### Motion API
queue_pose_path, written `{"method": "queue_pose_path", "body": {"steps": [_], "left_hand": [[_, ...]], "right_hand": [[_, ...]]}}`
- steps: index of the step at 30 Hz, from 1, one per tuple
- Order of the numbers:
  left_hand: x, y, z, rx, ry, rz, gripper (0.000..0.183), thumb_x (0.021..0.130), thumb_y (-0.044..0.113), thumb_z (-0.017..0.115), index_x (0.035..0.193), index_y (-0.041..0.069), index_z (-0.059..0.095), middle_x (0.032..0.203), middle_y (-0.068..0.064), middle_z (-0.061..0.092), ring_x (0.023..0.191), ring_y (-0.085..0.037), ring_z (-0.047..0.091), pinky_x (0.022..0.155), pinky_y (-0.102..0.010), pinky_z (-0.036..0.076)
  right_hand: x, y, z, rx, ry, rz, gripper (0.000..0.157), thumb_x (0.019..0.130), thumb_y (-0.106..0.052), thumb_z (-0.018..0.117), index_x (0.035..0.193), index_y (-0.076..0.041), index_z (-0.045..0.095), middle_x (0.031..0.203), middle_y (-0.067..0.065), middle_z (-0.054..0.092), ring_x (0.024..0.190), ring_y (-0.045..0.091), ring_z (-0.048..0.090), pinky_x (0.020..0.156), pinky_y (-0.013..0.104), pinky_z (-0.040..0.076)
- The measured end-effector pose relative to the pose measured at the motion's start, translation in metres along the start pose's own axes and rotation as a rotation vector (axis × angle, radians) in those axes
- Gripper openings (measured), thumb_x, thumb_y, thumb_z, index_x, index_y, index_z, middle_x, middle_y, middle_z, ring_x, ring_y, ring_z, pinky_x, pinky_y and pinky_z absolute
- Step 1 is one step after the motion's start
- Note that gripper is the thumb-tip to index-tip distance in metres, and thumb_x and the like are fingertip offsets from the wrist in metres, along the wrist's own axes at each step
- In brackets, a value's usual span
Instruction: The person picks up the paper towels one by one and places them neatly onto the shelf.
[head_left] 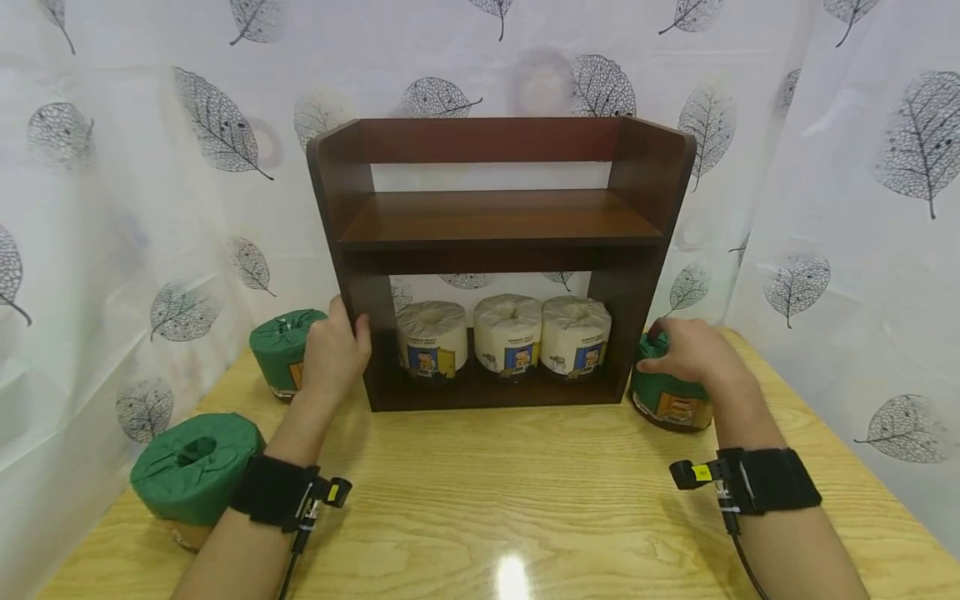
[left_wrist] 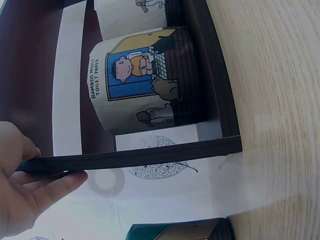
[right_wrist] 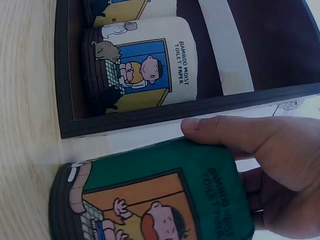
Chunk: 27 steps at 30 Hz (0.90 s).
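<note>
A dark brown wooden shelf (head_left: 498, 217) stands at the back of the table with three white-wrapped toilet paper rolls (head_left: 507, 333) on its lower level. My left hand (head_left: 335, 350) grips the shelf's left side panel (left_wrist: 140, 157), thumb on the inner face and fingers along the outer one. Just outside the right panel, my right hand (head_left: 693, 354) holds a green-wrapped toilet paper roll (right_wrist: 130, 175) near its top. The thumb lies on the side facing the shelf, while the other fingers are partly hidden behind the roll. This roll stands upright, its base at the tabletop.
Left of the shelf stands another green roll (head_left: 281, 350), partly behind my left hand. A nearer green roll (head_left: 195, 458) sits by my left forearm at the table's left side. White curtains (head_left: 480, 50) with leaf prints surround the light wooden table (head_left: 495, 483). The upper shelf board (head_left: 498, 215) is bare.
</note>
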<state>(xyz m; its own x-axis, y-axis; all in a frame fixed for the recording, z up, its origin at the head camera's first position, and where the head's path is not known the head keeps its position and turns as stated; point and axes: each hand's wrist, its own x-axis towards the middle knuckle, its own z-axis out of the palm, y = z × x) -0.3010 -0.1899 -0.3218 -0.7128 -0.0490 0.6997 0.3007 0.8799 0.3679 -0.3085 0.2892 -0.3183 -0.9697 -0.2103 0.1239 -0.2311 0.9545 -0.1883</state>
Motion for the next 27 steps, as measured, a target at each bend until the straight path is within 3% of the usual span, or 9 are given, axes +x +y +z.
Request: {"method": "queue_pose_path", "body": {"steps": [3, 7, 11, 19, 27], "left_hand": [[0.000, 0.000, 0.000, 0.000, -0.002, -0.001, 0.032, 0.090, 0.017, 0.050, 0.108, -0.009, 0.045, 0.074, -0.031, 0.059, 0.064, -0.043, 0.060, 0.049, -0.052, 0.048], [0.000, 0.000, 0.000, -0.001, -0.001, 0.003, 0.032, 0.090, 0.016, 0.051, 0.107, -0.010, 0.046, 0.074, -0.032, 0.059, 0.065, -0.044, 0.059, 0.049, -0.052, 0.048], [0.001, 0.000, -0.001, -0.003, 0.002, 0.010, 0.031, 0.090, 0.016, 0.051, 0.105, -0.010, 0.046, 0.074, -0.032, 0.058, 0.065, -0.045, 0.059, 0.049, -0.053, 0.048], [-0.001, -0.001, -0.001, -0.003, -0.013, -0.002, 0.032, 0.091, 0.017, 0.050, 0.107, -0.010, 0.045, 0.075, -0.032, 0.059, 0.066, -0.045, 0.059, 0.050, -0.053, 0.048], [0.001, -0.001, 0.000, 0.003, -0.002, 0.003, 0.033, 0.090, 0.017, 0.051, 0.108, -0.010, 0.046, 0.075, -0.033, 0.059, 0.066, -0.045, 0.059, 0.051, -0.053, 0.048]], "right_hand": [[-0.004, -0.001, -0.007, 0.007, -0.036, 0.003, 0.068, 0.069, -0.049, 0.074, 0.114, -0.001, 0.055, 0.101, 0.019, 0.061, 0.089, 0.034, 0.057, 0.074, 0.053, 0.045], [-0.014, 0.000, -0.022, 0.031, -0.062, 0.021, 0.077, 0.064, -0.050, 0.077, 0.122, -0.007, 0.050, 0.103, 0.016, 0.063, 0.093, 0.034, 0.056, 0.080, 0.063, 0.030], [-0.022, 0.005, -0.034, 0.041, -0.075, 0.063, 0.080, 0.061, -0.045, 0.081, 0.124, -0.011, 0.046, 0.112, 0.017, 0.060, 0.100, 0.036, 0.049, 0.077, 0.063, 0.021], [-0.028, 0.014, -0.037, 0.024, -0.152, 0.080, 0.076, 0.056, -0.040, 0.084, 0.116, -0.008, 0.051, 0.116, 0.019, 0.055, 0.102, 0.043, 0.044, 0.080, 0.069, 0.018], [-0.022, 0.015, -0.026, 0.024, -0.167, 0.059, 0.067, 0.055, -0.034, 0.085, 0.109, -0.009, 0.054, 0.107, 0.014, 0.059, 0.094, 0.034, 0.050, 0.079, 0.064, 0.022]]}}
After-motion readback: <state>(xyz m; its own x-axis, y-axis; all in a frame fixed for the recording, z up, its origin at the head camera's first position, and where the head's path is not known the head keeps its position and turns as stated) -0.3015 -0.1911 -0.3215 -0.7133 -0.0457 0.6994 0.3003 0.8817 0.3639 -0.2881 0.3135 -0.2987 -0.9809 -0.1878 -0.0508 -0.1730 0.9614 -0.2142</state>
